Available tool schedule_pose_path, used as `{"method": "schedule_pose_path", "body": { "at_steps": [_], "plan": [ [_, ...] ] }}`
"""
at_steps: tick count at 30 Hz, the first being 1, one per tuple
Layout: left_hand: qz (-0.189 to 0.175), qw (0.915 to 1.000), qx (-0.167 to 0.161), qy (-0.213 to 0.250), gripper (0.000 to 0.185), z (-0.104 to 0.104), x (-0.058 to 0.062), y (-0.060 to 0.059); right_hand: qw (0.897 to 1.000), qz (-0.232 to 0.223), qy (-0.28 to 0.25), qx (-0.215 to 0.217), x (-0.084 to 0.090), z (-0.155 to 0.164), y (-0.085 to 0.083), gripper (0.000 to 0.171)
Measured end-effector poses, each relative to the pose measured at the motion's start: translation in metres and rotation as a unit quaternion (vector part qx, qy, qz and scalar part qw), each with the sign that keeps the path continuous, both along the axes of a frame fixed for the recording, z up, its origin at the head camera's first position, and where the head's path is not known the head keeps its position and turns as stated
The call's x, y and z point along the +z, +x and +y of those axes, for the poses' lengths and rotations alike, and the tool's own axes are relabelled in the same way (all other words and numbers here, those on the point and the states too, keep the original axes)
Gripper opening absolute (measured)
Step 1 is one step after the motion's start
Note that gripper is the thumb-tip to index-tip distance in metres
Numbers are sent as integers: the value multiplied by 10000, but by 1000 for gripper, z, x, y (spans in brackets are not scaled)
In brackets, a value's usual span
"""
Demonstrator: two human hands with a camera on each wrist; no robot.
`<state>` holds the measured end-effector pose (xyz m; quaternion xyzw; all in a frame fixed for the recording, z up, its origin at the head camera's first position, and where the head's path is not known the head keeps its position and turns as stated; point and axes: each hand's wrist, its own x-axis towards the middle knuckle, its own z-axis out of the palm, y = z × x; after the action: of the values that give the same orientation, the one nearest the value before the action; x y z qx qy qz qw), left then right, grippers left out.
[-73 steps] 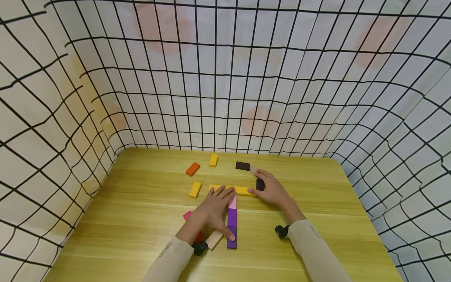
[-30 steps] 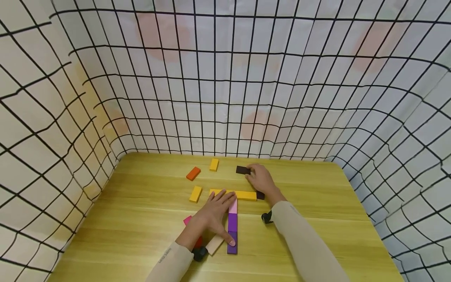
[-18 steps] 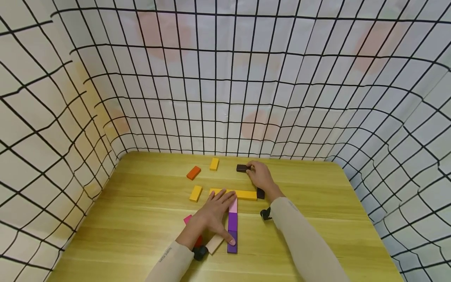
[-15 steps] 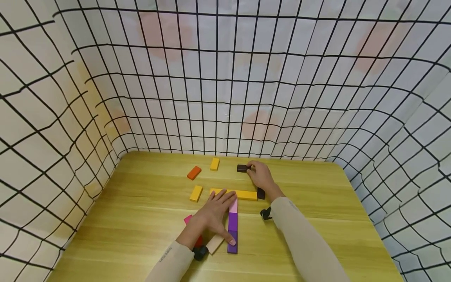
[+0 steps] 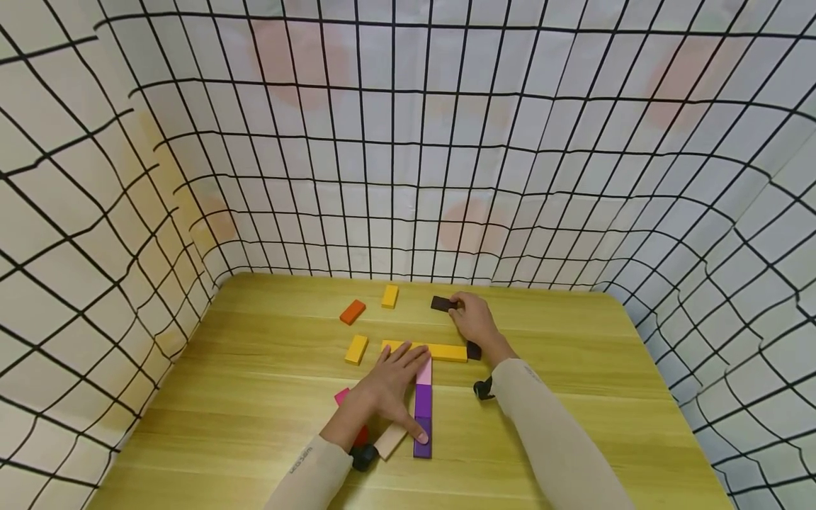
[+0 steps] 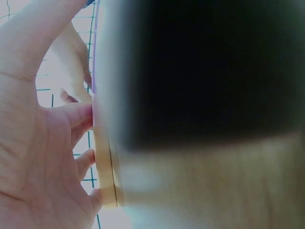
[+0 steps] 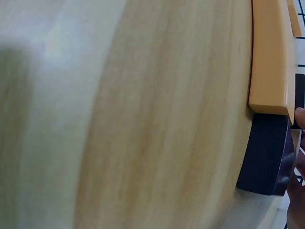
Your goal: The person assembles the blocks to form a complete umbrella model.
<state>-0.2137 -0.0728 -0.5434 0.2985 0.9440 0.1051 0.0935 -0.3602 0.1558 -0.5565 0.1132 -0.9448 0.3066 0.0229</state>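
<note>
My left hand (image 5: 389, 386) lies spread in the head view. Its fingertips rest on the row of yellow blocks (image 5: 446, 352) and the pink block (image 5: 424, 371). Its thumb presses the dark purple block (image 5: 422, 449), and a purple block (image 5: 423, 401) sits between these two. Farther back, my right hand (image 5: 474, 319) has curled fingers and pinches the right end of a flat black block (image 5: 440, 303). A second black block (image 7: 264, 155) touches the yellow row's right end. In the right wrist view a pale block (image 7: 296, 138) shows partly beside my right fingers.
Left of the row lie a loose yellow block (image 5: 356, 350), an orange block (image 5: 353, 312) and another yellow block (image 5: 390, 297). Beige (image 5: 390, 440), red (image 5: 360, 436) and hot pink (image 5: 341, 396) blocks are partly under my left arm. Black wire mesh (image 5: 408, 177) surrounds the wooden table (image 5: 574, 425).
My right hand has moved from the black block at the row's end back to the far black block, which has turned slightly. My left hand has stayed in place.
</note>
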Motion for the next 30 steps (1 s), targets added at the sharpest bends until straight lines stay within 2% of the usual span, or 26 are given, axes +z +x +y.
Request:
{"method": "schedule_pose_path", "body": {
  "at_steps": [4, 9, 20, 26, 30],
  "plan": [
    [-14, 10000, -3, 12, 147, 1, 1, 1, 9999, -20, -86, 68, 0, 4, 1, 36],
    [39, 10000, -61, 12, 147, 2, 1, 0, 9996, -62, -102, 269, 1, 15, 5, 55],
    [12, 10000, -25, -64, 147, 2, 4, 0, 9956, -16, 217, 914, 16, 37, 39, 82],
    [-7, 10000, -1, -60, 147, 2, 4, 1, 9928, -85, 459, 1099, 17, 36, 53, 86],
    [-19, 9999, 25, -121, 147, 2, 5, 1, 9919, -221, 658, 1064, 13, 33, 59, 92]
  ]
}}
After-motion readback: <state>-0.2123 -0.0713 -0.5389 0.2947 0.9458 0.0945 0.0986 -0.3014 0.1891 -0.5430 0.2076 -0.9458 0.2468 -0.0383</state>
